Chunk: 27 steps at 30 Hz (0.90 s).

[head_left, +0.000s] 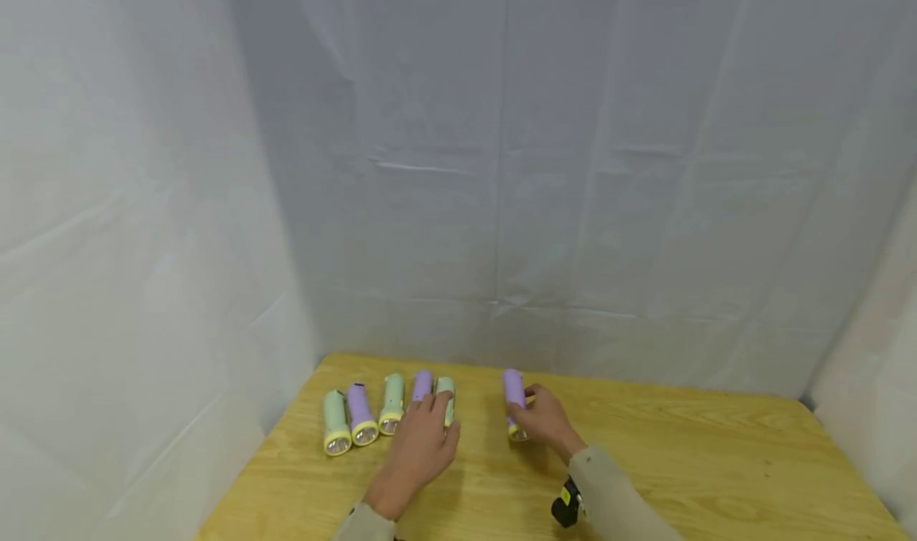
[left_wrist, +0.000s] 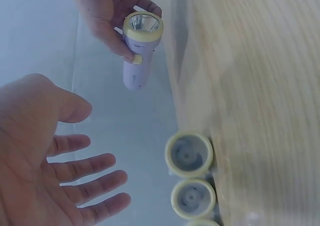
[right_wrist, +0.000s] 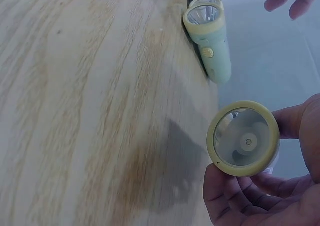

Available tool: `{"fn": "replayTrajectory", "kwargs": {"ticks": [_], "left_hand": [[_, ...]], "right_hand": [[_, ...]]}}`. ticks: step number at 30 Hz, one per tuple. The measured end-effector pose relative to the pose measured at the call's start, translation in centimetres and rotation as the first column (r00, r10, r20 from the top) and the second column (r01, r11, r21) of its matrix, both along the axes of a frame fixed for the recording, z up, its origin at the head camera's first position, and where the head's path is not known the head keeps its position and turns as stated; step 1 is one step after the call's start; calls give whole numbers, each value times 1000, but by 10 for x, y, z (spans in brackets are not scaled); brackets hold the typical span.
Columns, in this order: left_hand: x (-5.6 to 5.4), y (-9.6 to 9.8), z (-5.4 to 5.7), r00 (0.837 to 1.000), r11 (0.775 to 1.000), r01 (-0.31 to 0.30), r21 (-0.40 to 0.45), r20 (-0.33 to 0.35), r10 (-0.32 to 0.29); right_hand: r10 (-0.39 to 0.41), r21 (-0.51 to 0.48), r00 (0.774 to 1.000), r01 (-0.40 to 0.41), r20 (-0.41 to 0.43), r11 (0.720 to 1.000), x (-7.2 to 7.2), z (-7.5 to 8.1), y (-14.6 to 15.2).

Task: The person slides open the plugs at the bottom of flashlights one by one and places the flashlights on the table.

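Observation:
My right hand (head_left: 546,418) grips a purple flashlight (head_left: 513,390) with a pale yellow head; in the right wrist view its lens (right_wrist: 245,140) faces the camera. In the left wrist view the thumb lies beside the yellow switch (left_wrist: 137,59). My left hand (head_left: 424,443), fingers spread, is over the right end of a row of flashlights, overlapping a purple one (head_left: 422,383) and a green one (head_left: 445,387) in the head view. In its own wrist view the left palm holds nothing.
Further left in the row lie a green flashlight (head_left: 334,415), a purple one (head_left: 360,406) and another green one (head_left: 393,396), lenses toward me. The wooden table (head_left: 688,461) meets white sheeting (head_left: 573,207) at the back and sides.

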State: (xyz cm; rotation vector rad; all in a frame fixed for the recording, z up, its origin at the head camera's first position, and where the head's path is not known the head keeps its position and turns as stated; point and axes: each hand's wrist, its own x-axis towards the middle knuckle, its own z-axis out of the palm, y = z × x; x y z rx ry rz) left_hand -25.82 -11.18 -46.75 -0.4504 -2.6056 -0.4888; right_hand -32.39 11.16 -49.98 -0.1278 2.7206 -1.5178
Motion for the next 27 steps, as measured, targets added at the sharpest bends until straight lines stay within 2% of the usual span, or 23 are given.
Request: {"fn": "replayTrajectory", "kwargs": {"ticks": [4, 8, 14, 21, 27], "left_hand": [[-4, 8, 1, 999, 999, 29, 31, -23, -29], [-9, 14, 4, 998, 997, 55, 47, -7, -54], [-15, 27, 7, 993, 991, 84, 107, 69, -92], [-20, 41, 13, 974, 968, 161, 192, 131, -187], [-25, 49, 18, 949, 938, 176, 300, 201, -242]], "right_hand": [[-16, -11, 1000, 16, -17, 1000, 3, 1, 7], [-25, -28, 999, 24, -28, 999, 7, 2, 14], [-29, -33, 998, 27, -63, 999, 16, 12, 22], [-42, -50, 994, 37, -99, 998, 25, 23, 26], [-16, -41, 994, 12, -104, 999, 32, 29, 27]]}}
